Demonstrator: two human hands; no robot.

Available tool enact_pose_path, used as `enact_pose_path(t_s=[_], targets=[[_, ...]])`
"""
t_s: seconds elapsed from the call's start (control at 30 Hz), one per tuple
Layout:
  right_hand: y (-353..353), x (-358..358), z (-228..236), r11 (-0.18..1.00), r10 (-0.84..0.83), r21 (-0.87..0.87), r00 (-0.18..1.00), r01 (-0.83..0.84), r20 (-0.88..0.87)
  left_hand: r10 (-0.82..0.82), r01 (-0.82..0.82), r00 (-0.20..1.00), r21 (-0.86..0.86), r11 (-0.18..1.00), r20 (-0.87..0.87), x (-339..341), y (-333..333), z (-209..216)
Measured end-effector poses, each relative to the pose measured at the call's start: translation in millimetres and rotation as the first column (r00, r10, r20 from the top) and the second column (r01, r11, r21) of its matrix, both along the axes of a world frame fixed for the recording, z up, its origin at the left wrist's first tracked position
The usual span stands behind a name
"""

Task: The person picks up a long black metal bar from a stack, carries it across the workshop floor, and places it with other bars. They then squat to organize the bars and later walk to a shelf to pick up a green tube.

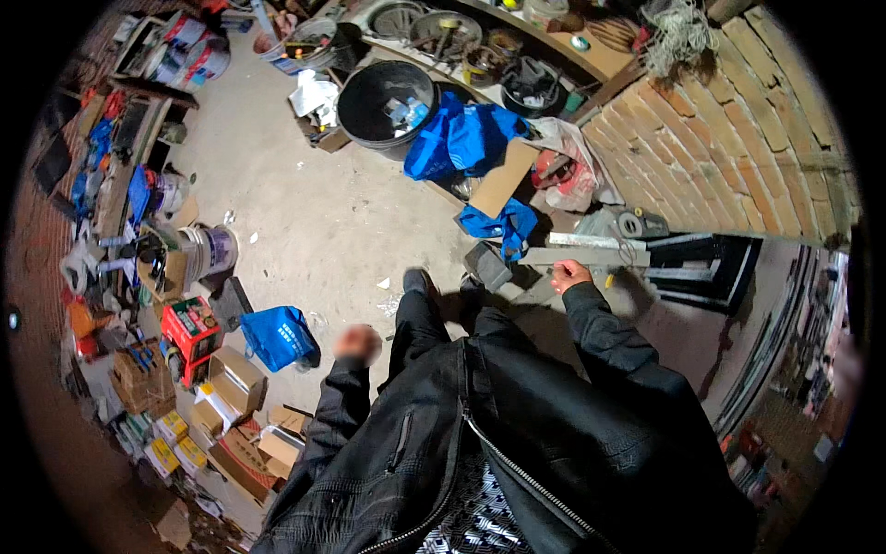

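My left hand (357,343) hangs low over the concrete floor, smeared by motion, so its fingers cannot be made out. The closest thing to it is a blue bag (279,338) lying on the floor, apart from the hand. My right hand (570,275) is held out to the right with its fingers curled in, and nothing shows in it. Beyond that hand lie pale metal bars (591,255) and a grey box-shaped piece (487,266). The hand appears above the floor; whether it touches the bars is hard to judge.
Ahead stand a large black bucket (386,103), blue bags (469,138) and an open cardboard box (504,179). Black frames (711,272) lie at right beside a brick wall (729,138). At left are a white pail (210,251), a red box (192,334) and cardboard boxes (231,383).
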State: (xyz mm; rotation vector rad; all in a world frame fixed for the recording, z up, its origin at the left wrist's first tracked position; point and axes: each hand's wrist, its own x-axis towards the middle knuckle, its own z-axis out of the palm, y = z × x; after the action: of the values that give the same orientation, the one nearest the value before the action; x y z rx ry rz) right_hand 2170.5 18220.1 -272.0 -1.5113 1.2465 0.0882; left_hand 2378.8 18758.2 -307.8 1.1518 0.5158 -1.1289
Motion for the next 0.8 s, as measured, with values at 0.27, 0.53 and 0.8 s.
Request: enact_pose_path(t_s=[0.27,0.53,0.8], targets=[[37,-80,-17,0.954,-0.298,-0.017,0.934,0.301,-0.199,-0.355,0.34,0.934,0.43,0.836,-0.047,82,-171,41],[79,-64,-60,0.867,-0.322,0.218,0.837,0.449,-0.442,-0.655,0.644,0.749,0.348,0.681,-0.101,181,-226,-44],[53,150,-76,0.997,-0.022,-0.082,0.946,-0.004,-0.323,-0.614,0.615,0.778,0.354,0.705,-0.13,274,-223,-125]])
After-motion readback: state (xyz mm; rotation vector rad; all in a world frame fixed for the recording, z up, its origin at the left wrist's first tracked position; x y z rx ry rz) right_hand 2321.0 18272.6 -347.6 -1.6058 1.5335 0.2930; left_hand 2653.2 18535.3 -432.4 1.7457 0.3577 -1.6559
